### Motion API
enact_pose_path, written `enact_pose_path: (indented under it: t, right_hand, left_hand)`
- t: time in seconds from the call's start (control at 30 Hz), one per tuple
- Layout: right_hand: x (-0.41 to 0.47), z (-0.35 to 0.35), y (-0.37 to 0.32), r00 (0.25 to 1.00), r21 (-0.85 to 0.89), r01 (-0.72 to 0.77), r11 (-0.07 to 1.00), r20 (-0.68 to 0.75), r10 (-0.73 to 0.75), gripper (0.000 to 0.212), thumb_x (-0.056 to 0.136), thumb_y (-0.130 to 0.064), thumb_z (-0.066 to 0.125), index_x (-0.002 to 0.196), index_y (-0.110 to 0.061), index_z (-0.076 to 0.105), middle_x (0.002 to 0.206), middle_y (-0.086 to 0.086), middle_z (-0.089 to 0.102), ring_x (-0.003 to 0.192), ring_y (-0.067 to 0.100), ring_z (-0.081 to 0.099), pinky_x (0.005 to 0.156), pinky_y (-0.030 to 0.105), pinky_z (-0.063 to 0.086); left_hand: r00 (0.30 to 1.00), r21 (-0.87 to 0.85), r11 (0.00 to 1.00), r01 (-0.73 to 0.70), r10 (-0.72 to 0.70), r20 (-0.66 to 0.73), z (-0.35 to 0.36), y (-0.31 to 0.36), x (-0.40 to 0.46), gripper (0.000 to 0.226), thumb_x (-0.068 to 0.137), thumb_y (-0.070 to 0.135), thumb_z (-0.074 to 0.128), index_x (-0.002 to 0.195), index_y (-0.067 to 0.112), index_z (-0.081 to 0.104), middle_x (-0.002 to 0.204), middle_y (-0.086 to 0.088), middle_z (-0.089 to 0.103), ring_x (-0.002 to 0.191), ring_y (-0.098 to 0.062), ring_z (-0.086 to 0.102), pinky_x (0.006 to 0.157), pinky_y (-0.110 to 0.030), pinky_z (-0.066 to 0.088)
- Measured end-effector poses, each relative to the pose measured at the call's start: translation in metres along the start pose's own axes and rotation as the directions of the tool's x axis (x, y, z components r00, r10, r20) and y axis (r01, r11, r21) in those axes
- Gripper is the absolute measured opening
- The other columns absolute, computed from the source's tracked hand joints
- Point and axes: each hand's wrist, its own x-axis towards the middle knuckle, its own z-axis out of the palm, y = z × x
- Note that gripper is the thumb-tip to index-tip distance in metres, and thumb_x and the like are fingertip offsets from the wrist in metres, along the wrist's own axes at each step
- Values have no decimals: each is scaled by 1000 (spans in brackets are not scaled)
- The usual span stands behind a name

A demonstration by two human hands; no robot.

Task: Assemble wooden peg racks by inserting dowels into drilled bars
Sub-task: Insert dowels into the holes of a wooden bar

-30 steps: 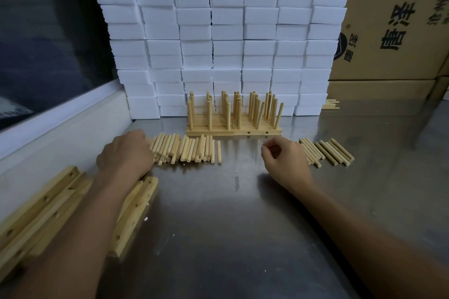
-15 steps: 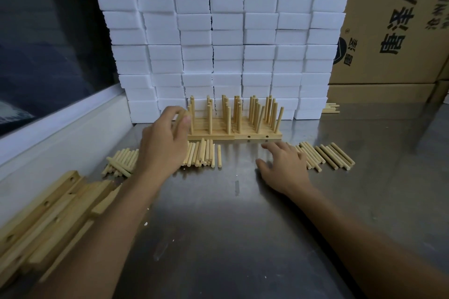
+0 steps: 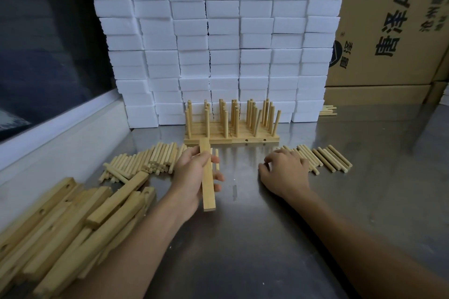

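Observation:
My left hand (image 3: 194,175) grips a plain wooden bar (image 3: 208,183) near its middle, holding it lengthwise above the steel table. My right hand (image 3: 285,172) lies flat on the table, fingers spread, its fingertips at the left end of a row of loose dowels (image 3: 325,159). A bigger heap of dowels (image 3: 148,161) lies to the left of my left hand. Several finished peg racks (image 3: 230,126) with upright dowels stand at the back centre. A pile of drilled bars (image 3: 63,226) lies at the near left.
A wall of stacked white foam blocks (image 3: 218,51) rises behind the racks. Cardboard cartons (image 3: 388,31) stand at the back right, with a few dowels (image 3: 328,110) at their foot. A white sill and dark window (image 3: 48,56) border the steel table (image 3: 267,238) on the left.
My left hand left the bar pile, swung toward the racks, and now holds a bar in front of them. My right hand opened flat beside the right dowels.

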Motion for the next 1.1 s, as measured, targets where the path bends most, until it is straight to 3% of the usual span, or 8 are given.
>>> enact_pose_path:
  t: [0.13, 0.27, 0.4, 0.5, 0.6, 0.73, 0.87, 1.1]
  right_hand:
    - [0, 0, 0, 996, 21, -34, 999, -86, 35, 20, 93, -34, 56, 94, -21, 71, 104, -2, 62, 102, 20, 54, 99, 44, 35]
    - [0, -1, -1, 995, 71, -52, 996, -77, 58, 11, 93, -22, 60, 91, -18, 70, 98, 0, 67, 92, 21, 58, 89, 40, 39]
    - [1, -3, -2, 999, 74, -31, 997, -25, 33, 22, 91, -16, 63, 113, -19, 64, 106, 0, 69, 97, 19, 61, 88, 37, 50]
    - [2, -2, -2, 1000, 47, -29, 998, -10, 29, 37, 90, -11, 62, 126, -18, 58, 120, 3, 61, 110, 21, 54, 92, 35, 48]
    - [1, -2, -4, 1000, 163, 0, 987, -27, 5, 41, 89, -3, 54, 128, -18, 54, 123, 5, 55, 108, 21, 51, 85, 32, 44]
    - [-3, -2, -8, 981, 230, 111, 967, -181, -69, 18, 102, -16, 41, 113, -11, 55, 107, 5, 54, 91, 19, 49, 74, 30, 36]
    - [-6, -3, -9, 963, 218, 176, 960, -242, -122, 27, 105, -26, 38, 100, -8, 57, 98, 5, 53, 84, 18, 48, 71, 29, 34]
    - [-16, -10, -17, 896, 229, 380, 896, -331, -295, 29, 104, -35, 40, 102, -14, 59, 70, -1, 59, 56, 19, 52, 51, 35, 40]
  left_hand:
    - [999, -44, 998, 43, -42, 12, -6, -12, 6, 23, 102, 12, 48, 123, 12, 57, 91, -14, 65, 54, -21, 58, 39, -27, 39]
    - [1000, 18, 1000, 10, -9, -9, -9, -20, 9, 41, 86, 4, 72, 122, 19, 60, 77, -7, 66, 52, -15, 53, 37, -26, 37]
    - [1000, 1, 1000, -9, 9, -15, -9, -22, 9, 46, 78, 4, 79, 119, 18, 66, 69, -6, 66, 52, -15, 56, 41, -27, 43]
    - [1000, -22, 1000, -18, 19, 5, -10, -21, 7, 33, 80, 9, 78, 112, 8, 72, 73, -7, 65, 56, -16, 60, 47, -26, 50]
    - [1000, -82, 997, -12, 14, 28, -8, -21, 5, 31, 83, 7, 73, 114, 1, 68, 78, -13, 67, 60, -20, 64, 53, -28, 54]
    - [999, -111, 993, 30, -27, 28, -7, -16, 4, 18, 97, 13, 59, 109, 0, 64, 83, -18, 70, 60, -24, 66, 51, -30, 56]
    - [998, -65, 996, 56, -53, 36, -7, -13, 5, 25, 105, 17, 43, 114, 0, 59, 75, -14, 66, 47, -21, 53, 38, -27, 41]
    - [999, 37, 999, 8, -9, 44, -7, -15, 5, 20, 101, 22, 54, 103, 4, 64, 69, -6, 58, 44, -17, 46, 35, -23, 33]
